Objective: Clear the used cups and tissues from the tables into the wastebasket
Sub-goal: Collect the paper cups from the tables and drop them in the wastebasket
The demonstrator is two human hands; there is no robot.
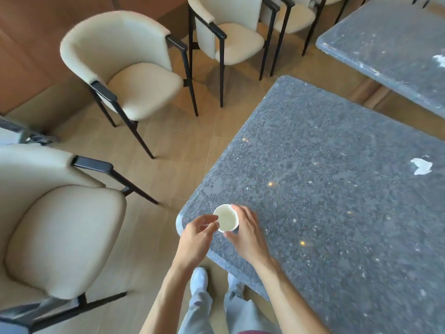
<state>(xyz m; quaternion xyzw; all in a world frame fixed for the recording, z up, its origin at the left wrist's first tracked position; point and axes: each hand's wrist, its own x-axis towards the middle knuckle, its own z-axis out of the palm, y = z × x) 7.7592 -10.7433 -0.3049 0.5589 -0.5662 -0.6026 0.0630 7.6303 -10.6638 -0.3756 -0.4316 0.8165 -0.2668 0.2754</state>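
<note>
gripping white cup (225,218) — right hand (245,233) curled round it; left hand (196,237) pinches rim.

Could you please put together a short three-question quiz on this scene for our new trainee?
1. True or false: the white paper cup stands near the corner of the near grey table.
2. Which hand has thumb and fingers curved round the cup's side? A) left hand B) right hand
3. What white item lies further along the same table, towards its right side?

Key
1. True.
2. B; the left hand only reaches the rim with its fingertips, and whether it pinches the rim is hard to tell.
3. A crumpled tissue. No wastebasket is in view.
</note>
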